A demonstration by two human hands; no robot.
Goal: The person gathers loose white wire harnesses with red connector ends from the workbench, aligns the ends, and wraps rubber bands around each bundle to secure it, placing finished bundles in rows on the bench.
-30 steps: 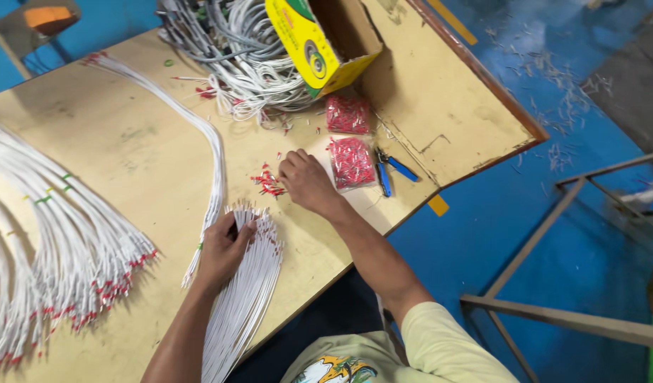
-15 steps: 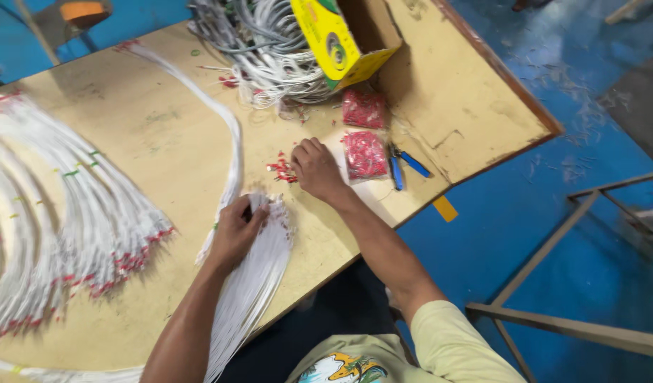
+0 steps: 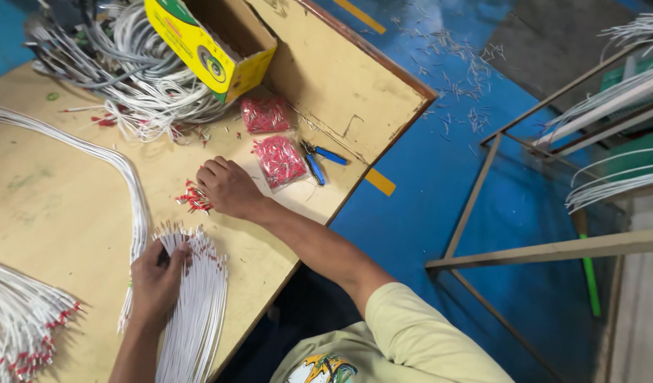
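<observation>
Left hand grips a bundle of white wires on the wooden worktop; right hand, fingers curled, touches loose red terminals beside a bagged batch.

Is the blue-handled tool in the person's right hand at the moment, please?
No, the blue-handled tool lies on the table beside a bag of red terminals, while the right hand rests on a small pile of loose red terminals.
</observation>
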